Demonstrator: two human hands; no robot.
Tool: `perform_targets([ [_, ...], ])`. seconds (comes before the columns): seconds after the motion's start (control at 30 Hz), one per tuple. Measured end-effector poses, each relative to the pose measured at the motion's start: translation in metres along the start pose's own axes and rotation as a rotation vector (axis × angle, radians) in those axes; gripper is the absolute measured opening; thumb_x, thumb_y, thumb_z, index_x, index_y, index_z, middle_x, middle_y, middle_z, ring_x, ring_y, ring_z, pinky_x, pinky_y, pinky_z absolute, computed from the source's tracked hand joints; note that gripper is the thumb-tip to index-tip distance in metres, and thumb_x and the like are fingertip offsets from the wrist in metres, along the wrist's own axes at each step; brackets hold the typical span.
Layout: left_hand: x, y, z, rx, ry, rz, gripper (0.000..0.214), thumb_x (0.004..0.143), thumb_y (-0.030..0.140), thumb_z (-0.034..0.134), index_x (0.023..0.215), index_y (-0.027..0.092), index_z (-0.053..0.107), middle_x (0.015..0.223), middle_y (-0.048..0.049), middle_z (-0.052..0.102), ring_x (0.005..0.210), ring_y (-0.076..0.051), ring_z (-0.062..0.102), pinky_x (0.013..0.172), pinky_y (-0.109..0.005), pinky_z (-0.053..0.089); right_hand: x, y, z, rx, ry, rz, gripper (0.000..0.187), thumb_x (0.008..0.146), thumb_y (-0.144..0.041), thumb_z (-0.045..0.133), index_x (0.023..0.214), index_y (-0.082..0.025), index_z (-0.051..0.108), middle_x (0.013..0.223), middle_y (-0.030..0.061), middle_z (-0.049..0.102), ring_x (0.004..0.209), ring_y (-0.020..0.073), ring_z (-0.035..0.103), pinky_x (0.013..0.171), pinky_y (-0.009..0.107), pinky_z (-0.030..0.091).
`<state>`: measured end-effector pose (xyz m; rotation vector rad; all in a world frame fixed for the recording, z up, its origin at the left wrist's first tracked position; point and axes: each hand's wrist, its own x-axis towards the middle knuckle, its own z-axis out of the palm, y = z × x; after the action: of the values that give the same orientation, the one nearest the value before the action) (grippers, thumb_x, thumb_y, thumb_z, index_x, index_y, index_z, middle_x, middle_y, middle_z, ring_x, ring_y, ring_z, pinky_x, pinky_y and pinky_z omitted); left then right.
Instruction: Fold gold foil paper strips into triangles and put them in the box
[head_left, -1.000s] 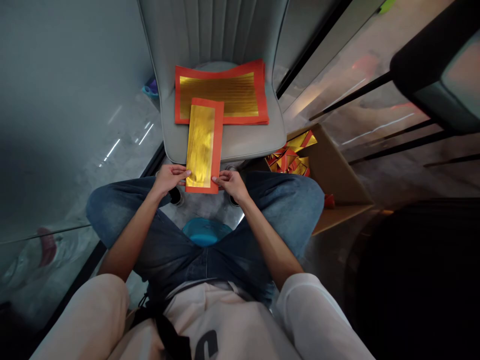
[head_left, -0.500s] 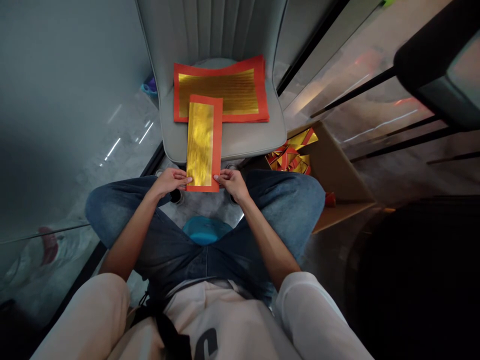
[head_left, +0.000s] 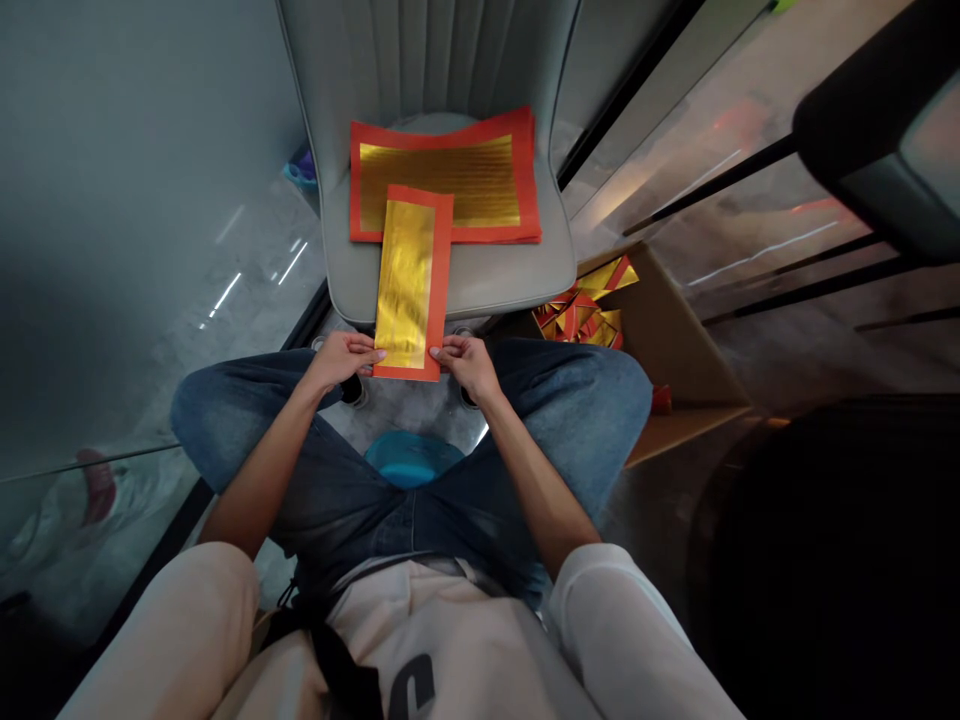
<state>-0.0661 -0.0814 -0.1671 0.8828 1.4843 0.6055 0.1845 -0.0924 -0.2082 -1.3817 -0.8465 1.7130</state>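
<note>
1 gold paper strip (head_left: 409, 285) lies pinched between left hand (head_left: 341, 360) and right hand (head_left: 469, 365).

The room looks dim, with a soft glare across the gold foil paper (head_left: 405, 285). The picture's edges bow outward, and the lower right falls nearly black.

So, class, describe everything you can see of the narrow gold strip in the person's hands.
The strip is a long, narrow paper rectangle: a shiny, faintly rippled gold panel inside an orange-red border. It runs lengthwise away from the person, gripped by its near corners between the left hand and right hand. Its far end overlaps the near edge of a larger gold-and-red stack.
</note>
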Motion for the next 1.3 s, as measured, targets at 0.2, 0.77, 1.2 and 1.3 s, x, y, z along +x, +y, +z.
perform_targets([
  [0.2,0.001,-0.001,0.003,-0.003,0.044,0.02,0.037,0.067,0.03,0.103,0.086,0.014,0.076,0.084,-0.0071,0.081,0.071,-0.017,0.075,0.063,-0.03,0.063,0.0,0.002,-0.002,0.058,-0.03,0.008,0.053,0.054,-0.054,0.104,0.084,-0.02,0.077,0.073,0.0011,0.079,0.067,0.0184,0.074,0.064,0.028,0.064],
  [0.77,-0.001,-0.009,-0.01,-0.061,-0.187,-0.08,0.051,0.063,0.034,0.108,0.095,0.011,0.076,0.081,-0.009,0.082,0.079,-0.024,0.083,0.082,-0.038,0.072,-0.006,-0.002,-0.012,0.056,-0.137,0.08,0.04,0.062,-0.041,0.107,0.082,-0.019,0.079,0.076,0.004,0.081,0.068,0.0203,0.081,0.065,0.026,0.071],
  [1.2,-0.005,-0.006,-0.008,-0.043,-0.237,-0.088,0.056,0.062,0.042,0.106,0.101,0.012,0.08,0.091,-0.0109,0.083,0.083,-0.023,0.082,0.073,-0.034,0.071,-0.011,-0.004,-0.018,0.017,-0.158,0.078,0.041,0.061,-0.037,0.106,0.087,-0.019,0.08,0.081,0.0036,0.082,0.077,0.0228,0.082,0.072,0.032,0.073],
  [1.3,-0.003,-0.009,-0.006,-0.049,-0.197,-0.066,0.056,0.063,0.052,0.104,0.094,0.012,0.079,0.089,-0.0095,0.083,0.08,-0.021,0.08,0.075,-0.033,0.071,-0.011,-0.006,-0.021,0.008,-0.187,0.089,0.044,0.059,-0.037,0.106,0.088,-0.018,0.08,0.08,0.0027,0.081,0.074,0.0214,0.082,0.07,0.029,0.072],
])
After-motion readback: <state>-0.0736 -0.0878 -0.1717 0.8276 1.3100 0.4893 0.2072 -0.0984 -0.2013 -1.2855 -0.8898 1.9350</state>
